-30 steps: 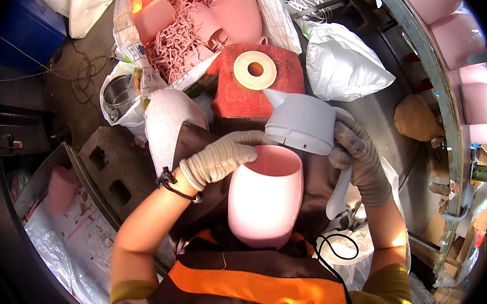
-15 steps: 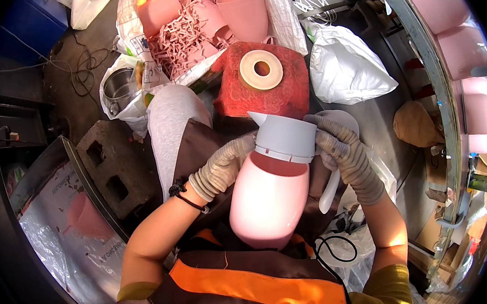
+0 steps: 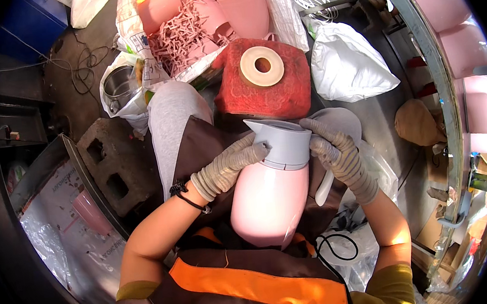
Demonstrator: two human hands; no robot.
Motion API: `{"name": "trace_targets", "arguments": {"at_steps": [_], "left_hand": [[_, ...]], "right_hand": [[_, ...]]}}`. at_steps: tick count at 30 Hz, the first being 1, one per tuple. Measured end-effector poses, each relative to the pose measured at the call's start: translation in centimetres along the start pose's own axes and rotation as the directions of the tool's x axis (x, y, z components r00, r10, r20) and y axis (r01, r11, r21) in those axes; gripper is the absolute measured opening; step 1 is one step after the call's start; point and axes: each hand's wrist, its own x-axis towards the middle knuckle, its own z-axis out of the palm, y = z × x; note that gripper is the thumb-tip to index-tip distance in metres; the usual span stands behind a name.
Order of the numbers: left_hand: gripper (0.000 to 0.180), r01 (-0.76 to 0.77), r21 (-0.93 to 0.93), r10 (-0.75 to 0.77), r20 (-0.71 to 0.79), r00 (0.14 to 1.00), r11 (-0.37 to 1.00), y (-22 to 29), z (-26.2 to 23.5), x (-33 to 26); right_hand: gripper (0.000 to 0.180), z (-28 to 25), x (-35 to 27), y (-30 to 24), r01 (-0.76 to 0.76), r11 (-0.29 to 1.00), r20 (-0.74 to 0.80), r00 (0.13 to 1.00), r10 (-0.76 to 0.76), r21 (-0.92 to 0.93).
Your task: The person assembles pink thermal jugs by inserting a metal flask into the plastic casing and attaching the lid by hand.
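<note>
A glossy pink jug body (image 3: 271, 207) stands tilted in my lap against the apron. A grey spouted collar (image 3: 285, 148) sits on its mouth, with the pointed spout toward the left. My left hand (image 3: 230, 165), in a striped work glove, grips the collar's left side below the spout, its thumb on the front. My right hand (image 3: 338, 159), gloved alike, pinches the collar's right side with bent fingers. A pale grey handle (image 3: 325, 188) hangs below the right hand; its upper end is hidden behind the fingers.
Ahead is a red-covered block (image 3: 233, 93) with a cream ring (image 3: 262, 66) on top. Behind it, an open sack holds pink jug bodies (image 3: 244, 12) and pink strips. A white bag (image 3: 348, 64) lies right, a concrete block (image 3: 113, 165) left. Pink bodies line the metal-framed rack (image 3: 451, 107).
The grey collar has come down onto the pink body, and the gap at its mouth is covered. My left hand has shifted right and onto the collar's front.
</note>
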Motion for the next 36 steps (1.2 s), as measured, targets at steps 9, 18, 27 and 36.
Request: {"name": "trace_targets", "arguments": {"at_steps": [9,18,27,36], "left_hand": [[0.069,0.022,0.06,-0.02,-0.029,0.999,0.998,-0.2,0.1,-0.2],[0.072,0.054,0.096,-0.049,-0.051,0.998,0.994,-0.7,0.2,-0.4],[0.081,0.032,0.14,-0.021,-0.081,0.996,0.99,-1.1,0.0,-1.0],[0.076,0.074,-0.155,-0.086,-0.077,0.993,0.985,-1.1,0.0,-0.3]], "right_hand": [[0.036,-0.8,0.7,0.3,0.097,0.97,0.048,0.995,-0.088,-0.221],[0.035,0.4,0.0,2.3,0.17,0.926,-0.043,0.98,-0.196,-0.337],[0.04,2.8,-2.0,3.5,0.279,0.906,-0.059,0.948,-0.313,-0.318],[0.036,-0.8,-0.6,-2.7,0.047,0.962,-0.175,0.984,0.001,0.27]]}}
